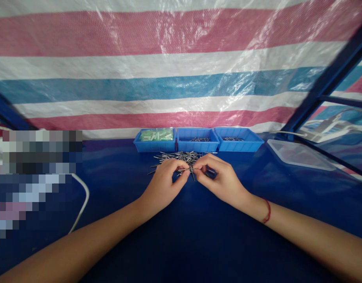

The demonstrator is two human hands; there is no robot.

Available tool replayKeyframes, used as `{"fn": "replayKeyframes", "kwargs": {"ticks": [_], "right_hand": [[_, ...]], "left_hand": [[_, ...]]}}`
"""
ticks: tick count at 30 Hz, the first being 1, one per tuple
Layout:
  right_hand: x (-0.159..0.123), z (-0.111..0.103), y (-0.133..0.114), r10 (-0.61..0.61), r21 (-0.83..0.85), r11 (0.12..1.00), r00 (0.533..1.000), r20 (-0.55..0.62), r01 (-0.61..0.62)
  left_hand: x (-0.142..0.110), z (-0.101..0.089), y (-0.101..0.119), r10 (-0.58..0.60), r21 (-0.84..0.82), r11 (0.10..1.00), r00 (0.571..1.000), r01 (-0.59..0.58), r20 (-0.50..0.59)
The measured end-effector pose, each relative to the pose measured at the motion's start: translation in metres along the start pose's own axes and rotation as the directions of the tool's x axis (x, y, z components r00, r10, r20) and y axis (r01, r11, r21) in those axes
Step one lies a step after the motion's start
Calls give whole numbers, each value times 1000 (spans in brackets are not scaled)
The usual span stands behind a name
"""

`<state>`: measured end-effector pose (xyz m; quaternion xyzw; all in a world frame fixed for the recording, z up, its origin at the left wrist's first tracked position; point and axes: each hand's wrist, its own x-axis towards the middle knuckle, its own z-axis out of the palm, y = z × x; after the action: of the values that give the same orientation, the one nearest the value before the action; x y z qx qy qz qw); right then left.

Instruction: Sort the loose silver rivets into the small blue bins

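Observation:
A pile of thin dark metal rods (pixel 181 155) lies loose on the blue tabletop. At the near side of the pile, my left hand (pixel 165 179) pinches a thin metal rod (pixel 191 169) between thumb and forefinger. My right hand (pixel 220 177) is closed in a pinch at the rod's other end, so it spans the small gap between my fingertips. Whether the rods are pins or bits is too small to tell. Part of the pile is hidden behind both hands.
Behind the pile stand three blue bins: a left bin (pixel 154 147) with a clear bag of pale green pieces (pixel 156 135), a middle bin (pixel 197 146) and a right bin (pixel 240 146) with thin rods. A clear plastic lid (pixel 298 155), power strip (pixel 324 127) and white cable (pixel 86 192) lie around.

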<state>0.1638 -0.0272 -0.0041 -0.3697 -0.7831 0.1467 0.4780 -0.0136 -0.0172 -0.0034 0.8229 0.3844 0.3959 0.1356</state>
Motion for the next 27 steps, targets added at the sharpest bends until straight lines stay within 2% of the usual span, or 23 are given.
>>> {"fn": "replayKeyframes", "kwargs": {"ticks": [6,13,15,17,19,20,22,24,26,27], "right_hand": [[0,0,4,47,-52,998,998,31,-45],[1,1,5,51,-94,995,993,104,-41],[2,1,10,105,-58,993,990,89,-100],[5,-1,17,216,36,976,976,-14,-215],[9,-6,28,358,170,928,920,-162,-332],[12,-10,33,428,241,895,873,-233,-375],[18,-20,45,566,390,812,750,-341,-435],[23,-29,55,672,511,727,626,-395,-458],[26,-37,61,728,574,673,555,-403,-465],[26,-39,63,743,592,656,537,-400,-467]], "left_hand": [[-2,-2,1,-9,-14,1000,999,9,-35],[-3,1,-3,-20,-76,997,999,16,-43],[-4,3,-4,-40,-117,992,999,36,-32],[-4,4,-5,-44,-110,993,999,41,-21],[-5,3,-5,-13,-48,999,1000,13,-2],[-5,2,-4,14,-10,1000,1000,-13,18],[-5,1,-4,73,56,995,994,-78,81],[-5,1,-3,118,102,986,983,-133,137],[-6,1,-3,136,147,976,975,-162,173],[-6,1,-3,136,171,971,973,-168,185]]}}
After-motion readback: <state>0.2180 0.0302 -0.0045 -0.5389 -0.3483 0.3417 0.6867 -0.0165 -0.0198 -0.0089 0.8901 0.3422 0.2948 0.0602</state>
